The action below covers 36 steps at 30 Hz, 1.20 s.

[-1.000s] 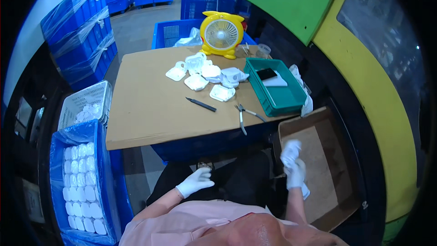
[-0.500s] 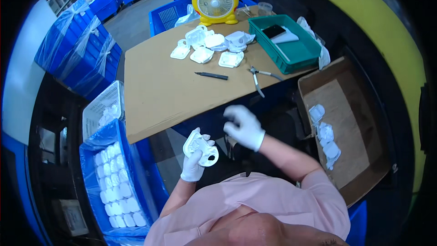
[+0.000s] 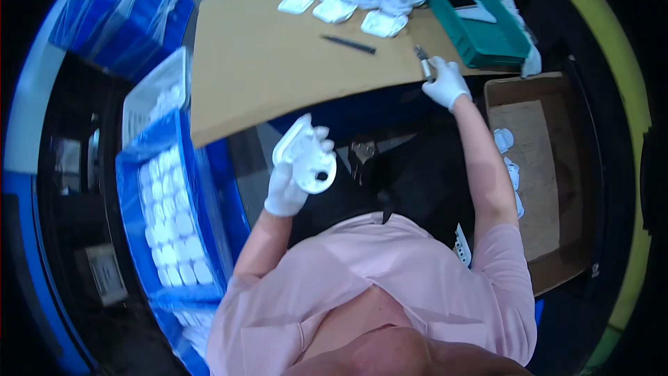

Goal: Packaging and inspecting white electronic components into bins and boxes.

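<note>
In my gloved left hand (image 3: 284, 193) is a white moulded plastic part (image 3: 298, 154) with a rounded end and a dark round hole. The fingers wrap behind it and hold it in front of my body, off the table's near edge. At the right of the table, my gloved right hand (image 3: 447, 85) is closed round the handles of a pair of cutting pliers (image 3: 421, 57), whose jaws point away from me. A black pen-like tool (image 3: 348, 44) lies on the cardboard tabletop (image 3: 257, 63). Behind it is a loose group of similar white parts (image 3: 336, 9).
A green tray (image 3: 492, 52) holding a dark phone stands at the back right. Right of me is a cardboard box (image 3: 539, 188) with several white parts. On the left are a blue crate (image 3: 216, 237) packed with white parts, a white basket (image 3: 182, 69) and wrapped blue crates (image 3: 118, 17).
My right hand has moved right and forward onto the pliers and closed on their handles. The left hand still holds the white part. The view has tipped down toward my body.
</note>
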Each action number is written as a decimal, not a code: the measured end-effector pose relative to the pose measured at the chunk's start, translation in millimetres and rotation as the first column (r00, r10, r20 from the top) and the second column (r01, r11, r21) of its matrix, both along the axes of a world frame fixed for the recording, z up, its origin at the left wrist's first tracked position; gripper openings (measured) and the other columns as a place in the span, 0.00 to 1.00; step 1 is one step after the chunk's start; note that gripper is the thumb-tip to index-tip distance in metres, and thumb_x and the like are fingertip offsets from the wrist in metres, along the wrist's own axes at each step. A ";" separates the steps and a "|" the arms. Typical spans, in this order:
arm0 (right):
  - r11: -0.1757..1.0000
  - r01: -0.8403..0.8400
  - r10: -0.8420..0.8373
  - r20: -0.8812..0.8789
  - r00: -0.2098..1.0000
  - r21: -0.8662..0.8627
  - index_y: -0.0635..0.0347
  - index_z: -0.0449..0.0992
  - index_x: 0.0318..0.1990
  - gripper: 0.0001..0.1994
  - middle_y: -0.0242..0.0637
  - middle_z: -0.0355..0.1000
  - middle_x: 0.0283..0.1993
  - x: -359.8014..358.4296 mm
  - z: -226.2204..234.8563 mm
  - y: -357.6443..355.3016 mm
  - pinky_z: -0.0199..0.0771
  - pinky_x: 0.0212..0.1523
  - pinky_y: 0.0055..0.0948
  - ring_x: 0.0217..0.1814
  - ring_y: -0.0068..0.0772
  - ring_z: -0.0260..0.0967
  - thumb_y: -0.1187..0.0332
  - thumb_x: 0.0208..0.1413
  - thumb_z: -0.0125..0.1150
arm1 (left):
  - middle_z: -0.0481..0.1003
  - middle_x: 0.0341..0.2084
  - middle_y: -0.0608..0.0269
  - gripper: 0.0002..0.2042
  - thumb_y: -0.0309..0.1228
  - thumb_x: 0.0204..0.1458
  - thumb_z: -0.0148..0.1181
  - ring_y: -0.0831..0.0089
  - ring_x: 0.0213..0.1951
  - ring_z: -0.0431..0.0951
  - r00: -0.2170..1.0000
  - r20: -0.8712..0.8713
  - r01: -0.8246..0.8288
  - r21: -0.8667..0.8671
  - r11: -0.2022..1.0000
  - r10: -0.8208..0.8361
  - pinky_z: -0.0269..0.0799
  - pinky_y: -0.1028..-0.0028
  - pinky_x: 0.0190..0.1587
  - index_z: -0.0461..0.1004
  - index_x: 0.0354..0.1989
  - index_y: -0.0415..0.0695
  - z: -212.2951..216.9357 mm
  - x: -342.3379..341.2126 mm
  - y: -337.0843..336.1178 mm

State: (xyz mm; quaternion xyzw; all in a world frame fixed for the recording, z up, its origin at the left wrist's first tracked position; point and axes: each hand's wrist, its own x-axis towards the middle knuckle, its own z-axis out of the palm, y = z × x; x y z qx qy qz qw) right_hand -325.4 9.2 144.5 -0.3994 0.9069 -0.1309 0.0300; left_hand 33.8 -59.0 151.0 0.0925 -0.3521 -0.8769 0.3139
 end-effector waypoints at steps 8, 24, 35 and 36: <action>0.642 -0.495 0.741 0.308 0.597 -0.586 0.64 0.65 0.56 0.30 0.41 0.67 0.48 120.5 52.3 81.7 0.64 0.51 0.27 0.47 0.36 0.65 0.81 0.37 0.53 | 0.66 0.54 0.55 0.51 0.58 0.39 0.67 0.67 0.51 0.72 0.996 0.075 -0.029 -0.125 0.992 0.038 0.69 0.70 0.53 0.51 0.66 0.39 12.7 1.2 -5.3; 0.743 -0.586 0.653 0.157 0.741 -0.324 0.57 0.74 0.50 0.29 0.40 0.67 0.38 169.1 57.4 105.4 0.66 0.38 0.34 0.37 0.42 0.67 0.80 0.31 0.58 | 0.67 0.51 0.61 0.43 0.18 0.28 0.56 0.74 0.52 0.66 0.933 0.358 0.167 -0.321 0.932 -0.043 0.56 0.76 0.58 0.57 0.64 0.37 35.9 -25.7 0.5; 0.723 -0.635 0.690 0.228 0.687 -0.274 0.60 0.74 0.49 0.27 0.41 0.65 0.37 168.1 52.9 99.4 0.68 0.35 0.34 0.35 0.42 0.66 0.79 0.33 0.56 | 0.69 0.51 0.58 0.42 0.26 0.25 0.53 0.72 0.48 0.70 0.860 0.511 0.208 -0.367 0.907 0.009 0.62 0.74 0.56 0.61 0.62 0.37 39.5 -28.7 8.3; 0.725 -0.650 0.688 0.268 0.674 -0.226 0.60 0.74 0.50 0.27 0.41 0.64 0.36 168.2 54.3 98.3 0.68 0.34 0.35 0.34 0.42 0.66 0.79 0.34 0.56 | 0.70 0.51 0.58 0.41 0.25 0.26 0.53 0.73 0.47 0.70 0.856 0.517 0.215 -0.367 0.905 0.006 0.63 0.75 0.54 0.61 0.61 0.37 39.5 -29.8 7.8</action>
